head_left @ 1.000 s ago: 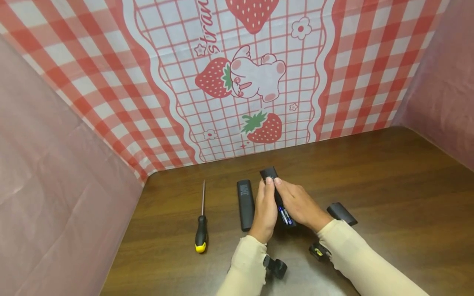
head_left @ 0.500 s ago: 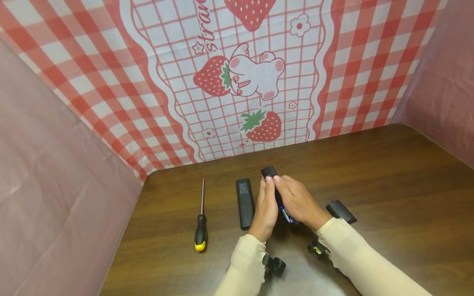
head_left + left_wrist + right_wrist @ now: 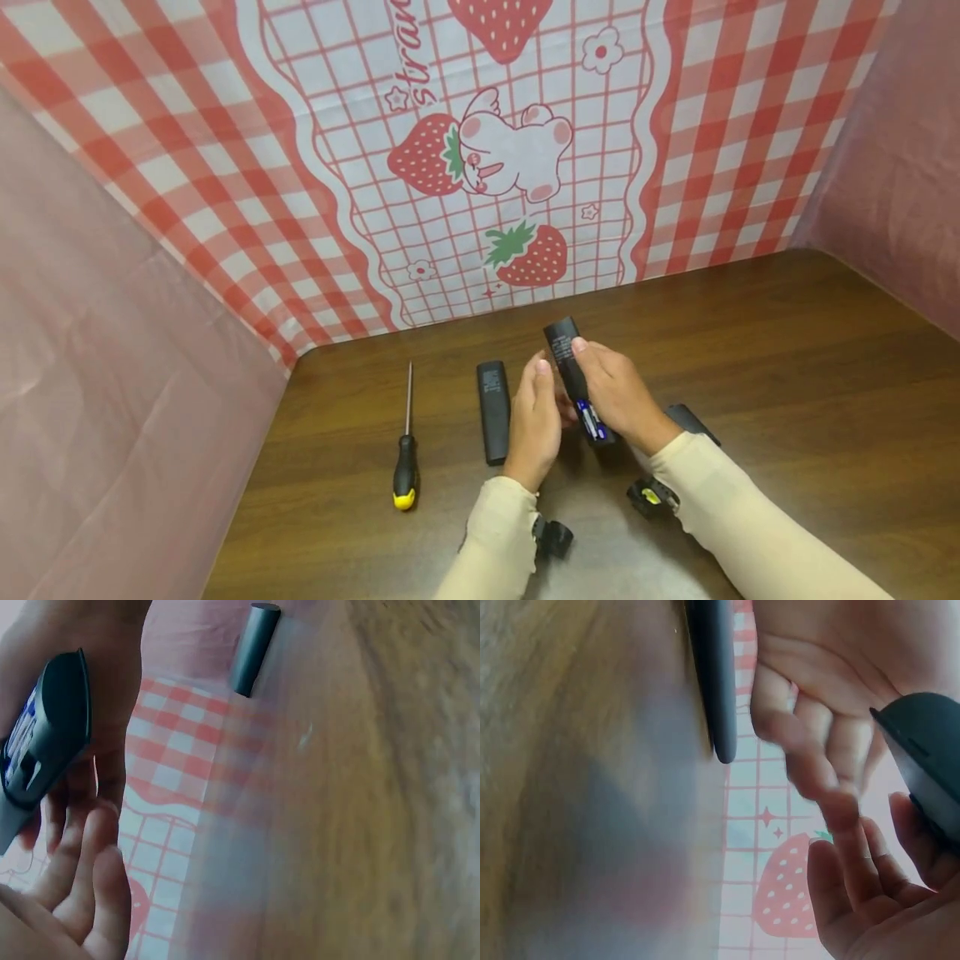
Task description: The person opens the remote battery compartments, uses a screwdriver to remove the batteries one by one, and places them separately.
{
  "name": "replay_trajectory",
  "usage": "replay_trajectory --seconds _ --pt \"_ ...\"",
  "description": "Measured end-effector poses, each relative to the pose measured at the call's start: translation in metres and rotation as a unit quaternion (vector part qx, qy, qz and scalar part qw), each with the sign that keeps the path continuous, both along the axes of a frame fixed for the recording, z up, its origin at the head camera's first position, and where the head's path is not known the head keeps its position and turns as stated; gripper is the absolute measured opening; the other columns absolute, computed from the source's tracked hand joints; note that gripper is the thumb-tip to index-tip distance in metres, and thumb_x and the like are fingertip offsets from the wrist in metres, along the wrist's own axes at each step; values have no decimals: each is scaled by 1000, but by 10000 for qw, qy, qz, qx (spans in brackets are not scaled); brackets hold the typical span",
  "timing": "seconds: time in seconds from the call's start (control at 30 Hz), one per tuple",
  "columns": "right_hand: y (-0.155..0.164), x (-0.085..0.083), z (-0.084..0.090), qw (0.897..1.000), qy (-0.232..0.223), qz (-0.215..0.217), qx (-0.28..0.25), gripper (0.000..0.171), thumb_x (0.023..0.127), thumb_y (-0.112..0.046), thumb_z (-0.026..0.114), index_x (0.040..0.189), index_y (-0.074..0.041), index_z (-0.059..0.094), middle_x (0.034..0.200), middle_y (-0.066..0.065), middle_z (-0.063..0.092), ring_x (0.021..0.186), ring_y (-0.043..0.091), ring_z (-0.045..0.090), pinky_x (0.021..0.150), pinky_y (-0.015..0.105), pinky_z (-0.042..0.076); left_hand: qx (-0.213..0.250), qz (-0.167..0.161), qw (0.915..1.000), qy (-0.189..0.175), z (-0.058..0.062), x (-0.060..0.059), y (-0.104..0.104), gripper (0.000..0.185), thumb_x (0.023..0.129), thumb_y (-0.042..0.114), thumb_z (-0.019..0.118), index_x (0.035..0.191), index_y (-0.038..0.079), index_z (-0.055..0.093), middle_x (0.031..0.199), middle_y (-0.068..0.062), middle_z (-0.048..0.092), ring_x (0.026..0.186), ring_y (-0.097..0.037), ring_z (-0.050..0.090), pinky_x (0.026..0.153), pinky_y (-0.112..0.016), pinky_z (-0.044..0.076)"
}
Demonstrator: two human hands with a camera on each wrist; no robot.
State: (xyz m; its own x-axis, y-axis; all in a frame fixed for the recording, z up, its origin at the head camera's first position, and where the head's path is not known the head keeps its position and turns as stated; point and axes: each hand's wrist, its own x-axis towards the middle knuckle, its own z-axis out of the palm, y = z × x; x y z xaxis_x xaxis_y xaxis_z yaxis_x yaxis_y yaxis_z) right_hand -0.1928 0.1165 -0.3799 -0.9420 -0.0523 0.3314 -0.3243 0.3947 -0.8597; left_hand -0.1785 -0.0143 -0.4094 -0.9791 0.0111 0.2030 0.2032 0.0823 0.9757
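Observation:
A black remote control point(image 3: 564, 346) with its battery bay uncovered is held by my right hand point(image 3: 618, 396), thumb along its back. Blue-and-silver batteries point(image 3: 592, 422) lie in the bay at its near end. My left hand point(image 3: 537, 421) stands just left of the remote, palm facing it. Its fingers are loosely bent and hold nothing. In the left wrist view, the left fingers point(image 3: 105, 892) sit below the remote point(image 3: 67, 705). The right wrist view shows left fingertips overlapping the right fingers point(image 3: 855, 870), with the remote's rounded end point(image 3: 926, 742) at the right.
A second black remote-like bar point(image 3: 492, 412) lies left of my hands. Farther left is a screwdriver point(image 3: 406, 475) with a black and yellow handle. A black cover-like piece point(image 3: 693, 422) lies right, partly behind my right wrist. A checkered strawberry cloth point(image 3: 517, 150) hangs behind the table point(image 3: 825, 375).
Both hands gripped the remote between them earlier. Now my left hand has let go, and my right hand has moved the remote slightly right and up, showing more of its back and batteries.

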Motion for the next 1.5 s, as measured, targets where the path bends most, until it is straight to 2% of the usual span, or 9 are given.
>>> replay_trajectory --seconds 0.07,0.2,0.37,0.57,0.77,0.97,1.3,1.43,1.5 --pt "1 -1 0 9999 -89 29 -85 49 110 -34 35 98 1 67 87 11 65 77 21 59 69 31 48 56 298 9995 -44 0 -1 -1 54 110 44 31 146 7 44 76 -10 67 60 -22 65 58 -42 56" --pt "3 -1 1 9993 -293 72 -216 55 110 -37 34 103 4 69 92 15 69 77 21 61 67 31 51 -46 765 9971 18 2 -4 -7 54 109 46 32 143 6 46 73 -7 70 55 -19 65 56 -42 55" --pt "3 -2 0 9960 -532 438 -576 61 110 -41 30 101 7 67 87 17 71 73 25 69 64 32 55 -206 1012 9946 76 3 -8 -19 54 109 49 31 141 8 47 75 -6 71 56 -19 65 57 -41 55" --pt "2 -3 -3 9875 -702 813 -1150 59 109 -46 28 102 5 58 74 17 68 59 31 68 57 45 57 -158 1262 9915 274 9 -13 -38 48 109 47 31 132 10 51 76 -9 71 59 -24 67 59 -47 54" --pt "1 -3 -4 9865 -799 824 -1165 58 109 -47 30 100 4 59 73 17 67 59 30 67 58 49 57 -361 1283 9905 346 14 -17 -53 45 109 46 32 122 10 56 76 -8 71 60 -21 67 59 -41 54" --pt "4 -4 -6 9865 -804 844 -1148 57 109 -45 31 100 4 59 74 18 67 59 30 66 57 46 57 -1365 1335 9805 458 19 -19 -58 41 108 44 39 112 13 66 74 3 71 61 -11 67 63 -34 54" --pt "3 -2 -11 9854 -1018 774 -1128 62 108 -50 31 99 4 61 73 17 68 59 30 67 55 44 56 -1797 740 9807 222 18 -16 -67 25 103 30 55 105 11 70 75 3 69 65 -11 68 64 -29 56" --pt "1 -3 -12 9848 -1076 762 -1136 59 109 -45 30 100 5 60 73 17 68 58 29 67 54 42 55 -2232 745 9719 -8 22 -14 -73 27 103 35 54 111 14 70 79 6 70 68 -8 67 67 -31 55" --pt "0 -3 -12 9843 -1094 760 -1154 57 110 -43 30 101 5 59 74 17 68 58 29 66 53 40 55 -2649 865 9604 -48 25 -13 -76 28 102 38 54 112 18 71 80 11 70 67 -4 65 69 -34 53"
